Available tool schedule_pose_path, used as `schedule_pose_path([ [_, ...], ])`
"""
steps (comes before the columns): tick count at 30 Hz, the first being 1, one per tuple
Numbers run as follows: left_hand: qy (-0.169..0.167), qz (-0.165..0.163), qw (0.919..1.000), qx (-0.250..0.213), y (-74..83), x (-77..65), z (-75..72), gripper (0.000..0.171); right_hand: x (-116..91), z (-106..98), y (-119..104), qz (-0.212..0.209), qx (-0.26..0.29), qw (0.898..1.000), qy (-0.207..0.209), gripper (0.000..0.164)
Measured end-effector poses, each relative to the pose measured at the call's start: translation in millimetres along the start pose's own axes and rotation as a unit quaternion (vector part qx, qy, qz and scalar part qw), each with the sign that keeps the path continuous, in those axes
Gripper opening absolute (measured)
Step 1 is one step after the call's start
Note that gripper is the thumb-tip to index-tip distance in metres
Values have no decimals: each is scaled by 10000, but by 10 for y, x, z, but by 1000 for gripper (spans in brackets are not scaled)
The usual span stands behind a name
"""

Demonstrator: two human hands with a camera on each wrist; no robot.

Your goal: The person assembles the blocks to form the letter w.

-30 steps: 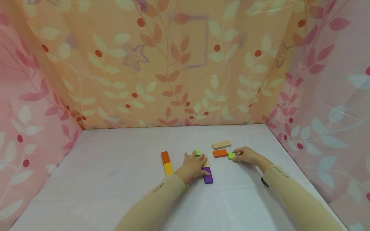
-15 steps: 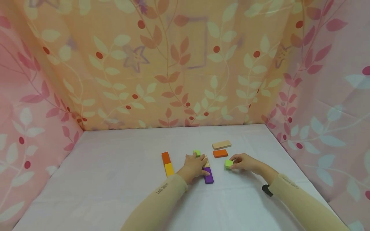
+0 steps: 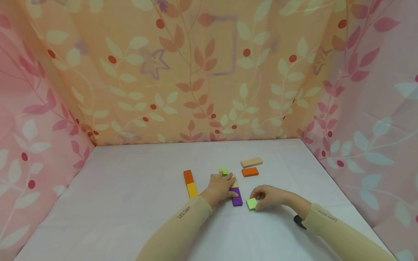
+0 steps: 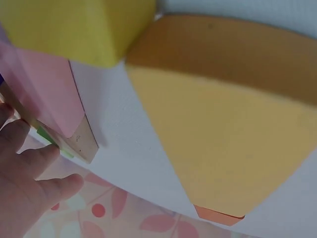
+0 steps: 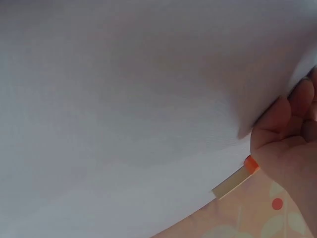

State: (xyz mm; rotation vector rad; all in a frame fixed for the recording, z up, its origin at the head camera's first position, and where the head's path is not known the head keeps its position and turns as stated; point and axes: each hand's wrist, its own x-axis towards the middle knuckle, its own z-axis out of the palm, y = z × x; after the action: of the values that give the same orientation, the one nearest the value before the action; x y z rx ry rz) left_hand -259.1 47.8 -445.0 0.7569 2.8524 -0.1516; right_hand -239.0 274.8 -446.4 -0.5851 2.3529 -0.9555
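Observation:
My right hand [image 3: 271, 197] pinches a light green block [image 3: 251, 203] between thumb and fingertips, low over the white table to the right of a purple block [image 3: 236, 199]. In the right wrist view the curled fingers show, but the block is hidden. My left hand [image 3: 220, 186] lies with spread fingers along a row, its thumb on the purple block and a fingertip at a pale wooden piece [image 3: 234, 181]. Another light green block [image 3: 223, 170] stands just beyond its fingers. The left wrist view also shows a pink block [image 4: 54, 89] and a yellow block [image 4: 84, 29] beside that hand.
Left of my left hand, an orange block [image 3: 188, 177] and an amber block [image 3: 192, 190] lie end to end. Behind my right hand are another orange block [image 3: 250, 172] and a flat natural wood block [image 3: 251, 162]. A floral curtain [image 3: 209, 72] surrounds the table.
My right hand has carried the light green block from beside the far orange block toward me and slightly left. The left hand has stayed at its row of blocks.

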Motion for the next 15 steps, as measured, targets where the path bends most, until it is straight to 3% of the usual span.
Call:
schedule_pose_path([
  [9,-52,-32,9998,-194,-12,5,1,74,39,62,-81,298,-181,9994,80,9],
  [15,-45,-11,9999,-143,-13,19,17,75,66,93,-106,289,-296,9991,112,9],
])
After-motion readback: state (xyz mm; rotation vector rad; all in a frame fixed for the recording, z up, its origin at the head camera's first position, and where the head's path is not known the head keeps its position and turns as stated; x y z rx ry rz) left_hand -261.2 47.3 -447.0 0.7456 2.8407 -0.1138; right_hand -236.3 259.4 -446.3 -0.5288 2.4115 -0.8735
